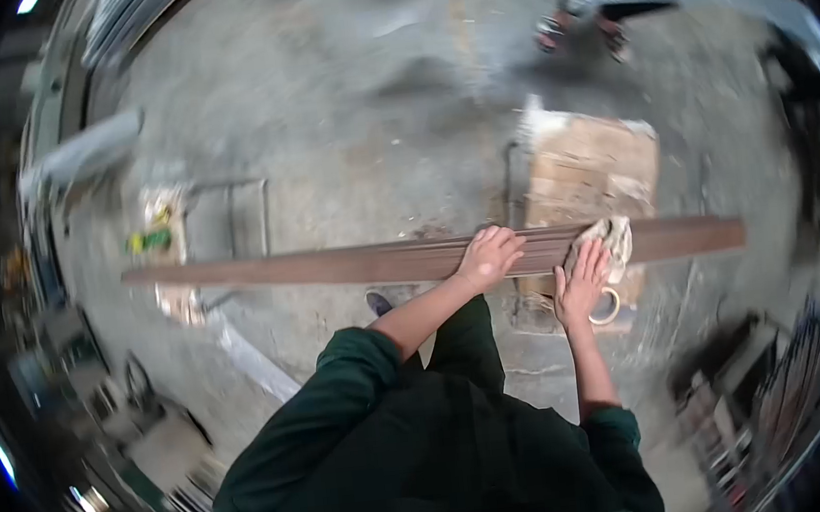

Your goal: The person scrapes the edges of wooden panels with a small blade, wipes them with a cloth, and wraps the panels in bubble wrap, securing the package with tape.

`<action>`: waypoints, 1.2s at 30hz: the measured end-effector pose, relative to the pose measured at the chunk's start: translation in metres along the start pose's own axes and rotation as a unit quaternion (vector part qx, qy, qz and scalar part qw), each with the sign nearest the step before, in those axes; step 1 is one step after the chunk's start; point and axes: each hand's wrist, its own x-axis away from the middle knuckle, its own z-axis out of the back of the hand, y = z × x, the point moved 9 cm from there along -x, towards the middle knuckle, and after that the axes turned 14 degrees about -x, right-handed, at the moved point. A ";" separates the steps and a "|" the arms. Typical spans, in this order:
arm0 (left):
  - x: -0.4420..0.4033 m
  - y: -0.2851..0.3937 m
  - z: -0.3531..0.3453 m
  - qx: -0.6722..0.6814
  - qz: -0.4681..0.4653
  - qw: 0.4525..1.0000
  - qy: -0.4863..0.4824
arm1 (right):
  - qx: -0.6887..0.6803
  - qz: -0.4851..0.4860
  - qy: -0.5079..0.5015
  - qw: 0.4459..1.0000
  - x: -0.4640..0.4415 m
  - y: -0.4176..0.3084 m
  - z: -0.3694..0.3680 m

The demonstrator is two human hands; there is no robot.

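Observation:
A long brown strip with lengthwise grooves [332,266] lies crosswise in front of me, narrower towards its left end. My left hand [489,258] is closed over it near the middle, its fingers bent on the grooved face. Further right, my right hand [584,286] holds a pale crumpled cloth [618,239] against the strip, with the fingers long over the cloth and the thumb apart. Just below that hand is a roll of tape [605,306]. The undersides of both hands are hidden.
Worn cardboard [589,165] covers the right support under the strip; a metal-framed stand [266,216] with a green item [150,241] is at left. Wrapped material [84,151] lies far left. Another person's feet [551,33] show at upper right. Racked lengths [788,387] stand lower right.

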 end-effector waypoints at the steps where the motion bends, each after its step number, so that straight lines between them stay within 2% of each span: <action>1: 0.022 -0.025 0.015 0.020 0.042 0.999 -0.006 | 0.019 0.041 -0.022 0.999 0.012 -0.024 -0.017; 4: 0.095 -0.102 0.073 -0.028 0.155 0.987 0.023 | 0.052 0.150 -0.094 0.983 0.033 -0.099 -0.062; 8: 0.217 -0.190 0.173 -0.104 0.267 0.945 0.161 | 0.100 0.283 -0.166 0.939 0.065 -0.212 -0.130; 10: 0.299 -0.225 0.200 -0.090 0.350 0.915 0.180 | 0.111 0.339 -0.187 0.915 0.081 -0.269 -0.174; 13: 0.436 -0.255 0.215 -0.073 0.445 0.875 0.177 | 0.150 0.431 -0.212 0.864 0.106 -0.356 -0.226; 15: 0.535 -0.268 0.202 -0.057 0.470 0.863 0.174 | 0.156 0.469 -0.220 0.841 0.121 -0.406 -0.264; 17: 0.633 -0.277 0.183 -0.072 0.545 0.813 0.191 | 0.161 0.497 -0.236 0.820 0.135 -0.454 -0.299; 19: 0.710 -0.284 0.155 -0.003 0.624 0.768 0.148 | 0.177 0.517 -0.250 0.799 0.149 -0.498 -0.331; 22: 0.766 -0.304 0.131 0.045 0.655 0.746 0.114 | 0.194 0.534 -0.271 0.777 0.165 -0.565 -0.373; 25: 0.769 -0.336 0.122 0.224 0.615 0.742 0.144 | 0.200 0.555 -0.282 0.757 0.180 -0.614 -0.413; 26: 0.764 -0.347 0.130 0.266 0.604 0.742 0.120 | 0.199 0.561 -0.284 0.752 0.185 -0.630 -0.426; 30: 0.779 -0.411 0.131 0.468 0.584 0.647 0.145 | 0.212 0.566 -0.299 0.738 0.202 -0.700 -0.477; 34: 0.854 -0.449 0.179 0.511 0.645 0.536 0.189 | 0.178 0.580 -0.300 0.736 0.229 -0.778 -0.524; 36: 0.909 -0.462 0.197 0.483 0.684 0.471 0.277 | 0.196 0.583 -0.309 0.726 0.238 -0.813 -0.551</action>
